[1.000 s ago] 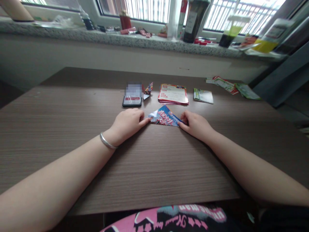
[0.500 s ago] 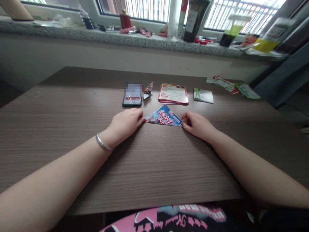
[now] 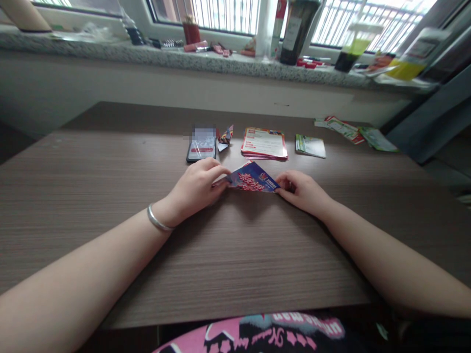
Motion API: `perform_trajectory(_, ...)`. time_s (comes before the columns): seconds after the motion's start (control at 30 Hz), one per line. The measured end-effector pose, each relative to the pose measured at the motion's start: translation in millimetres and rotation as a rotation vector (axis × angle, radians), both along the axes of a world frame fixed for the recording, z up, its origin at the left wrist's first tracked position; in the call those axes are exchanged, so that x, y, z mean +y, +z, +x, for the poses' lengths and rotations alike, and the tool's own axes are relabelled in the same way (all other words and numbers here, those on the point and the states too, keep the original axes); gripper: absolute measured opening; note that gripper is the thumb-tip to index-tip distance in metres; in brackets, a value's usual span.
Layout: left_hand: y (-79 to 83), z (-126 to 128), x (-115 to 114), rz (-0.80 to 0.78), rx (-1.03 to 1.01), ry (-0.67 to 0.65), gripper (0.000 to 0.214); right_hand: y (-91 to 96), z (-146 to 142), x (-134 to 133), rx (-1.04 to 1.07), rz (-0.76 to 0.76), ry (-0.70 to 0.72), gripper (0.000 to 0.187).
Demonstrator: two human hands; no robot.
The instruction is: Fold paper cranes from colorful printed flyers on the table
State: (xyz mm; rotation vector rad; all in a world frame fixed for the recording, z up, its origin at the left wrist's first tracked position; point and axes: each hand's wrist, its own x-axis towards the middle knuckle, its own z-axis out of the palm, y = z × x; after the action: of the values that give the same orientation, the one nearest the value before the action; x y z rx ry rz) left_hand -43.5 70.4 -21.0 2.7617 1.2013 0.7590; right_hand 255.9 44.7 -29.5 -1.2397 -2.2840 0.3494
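Observation:
A folded paper triangle [image 3: 253, 177], blue with red and white lettering, is held between my two hands, tilted up off the table. My left hand [image 3: 198, 185], with a silver bangle [image 3: 158, 219] at the wrist, pinches its left corner between thumb and fingers. At the right corner, my right hand [image 3: 300, 190] grips the paper between thumb and curled fingers. Just beyond my left hand lies a phone [image 3: 201, 147] with its screen lit. Beside the phone stands a small folded paper piece [image 3: 225, 138] with a patterned surface.
A stack of printed sheets [image 3: 264, 143] and a smaller pile of cards [image 3: 310, 146] lie beyond the triangle. Several paper strips [image 3: 345, 129] are at the back right of the brown table [image 3: 235, 264]. Bottles and small items crowd the stone windowsill [image 3: 228, 61].
The paper triangle has been lifted from lying flat to a tilt. My left hand has moved right and slightly up, its fingers now over the paper's left corner. My right hand has barely moved.

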Motion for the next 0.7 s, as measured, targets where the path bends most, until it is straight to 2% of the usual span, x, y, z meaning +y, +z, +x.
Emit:
perform_trajectory(0.23,-2.1,1.7,-0.4,0.094,-0.03,-0.182,0.017,-0.6,-0.9,-0.5,0.011,0.129,0.137,0.006)
perform_trajectory(0.4,-1.6,3.1,-4.3,0.1,0.075,-0.226,0.019,-0.6,-1.1,1.1,-0.066,0.174,0.225,0.008)
perform_trajectory(0.7,4.4,8.3,-8.8,0.049,0.227,-0.307,0.03,1.5,-3.7,-0.2,-0.182,0.244,0.296,0.015)
